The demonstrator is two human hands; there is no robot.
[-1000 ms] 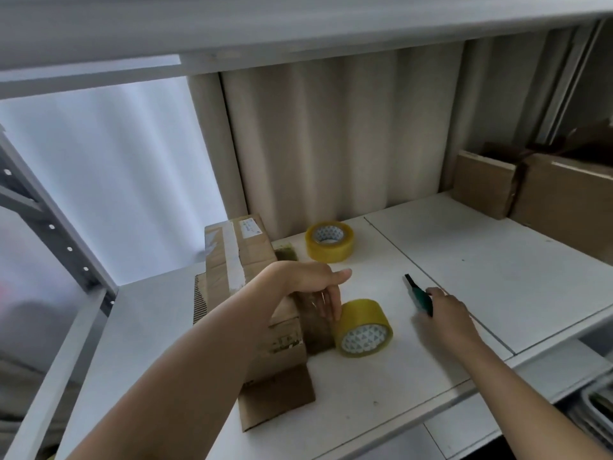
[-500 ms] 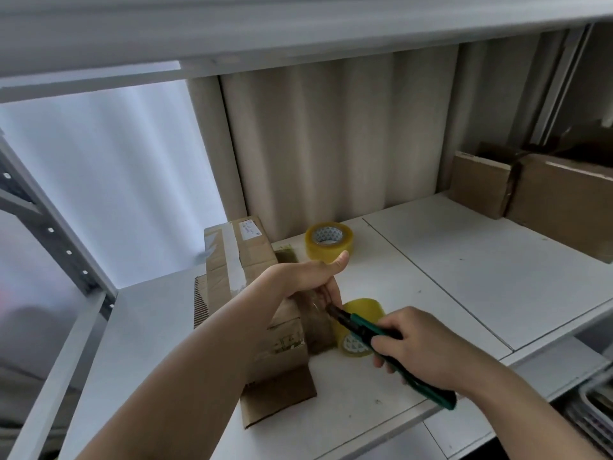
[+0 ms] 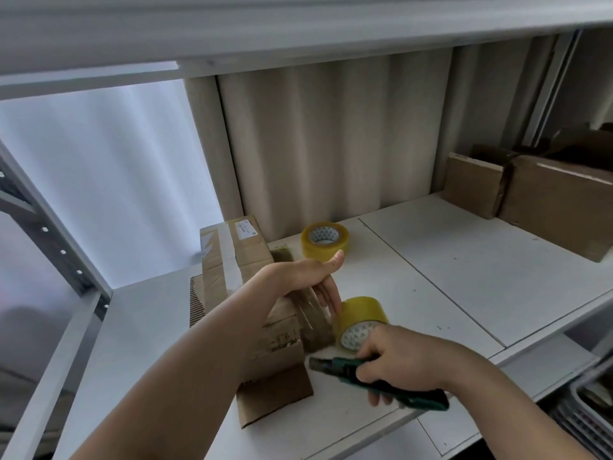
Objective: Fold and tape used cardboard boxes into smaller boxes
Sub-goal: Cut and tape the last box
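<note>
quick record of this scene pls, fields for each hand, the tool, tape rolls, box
left hand: grips the cardboard box from above
right hand: holds the green utility knife, tip pointing at the box's taped end
near tape roll: on its side, beside the box
far tape roll: flat, by the back wall
surface: white shelf

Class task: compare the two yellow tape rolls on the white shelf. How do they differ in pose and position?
The far tape roll lies flat, its core opening facing up; the near tape roll stands on edge, its core facing the camera. The far roll sits by the back wall, clear of both hands; the near roll stands beside the cardboard box, between the two hands. Both look alike: yellowish tape on patterned white cores.
</note>
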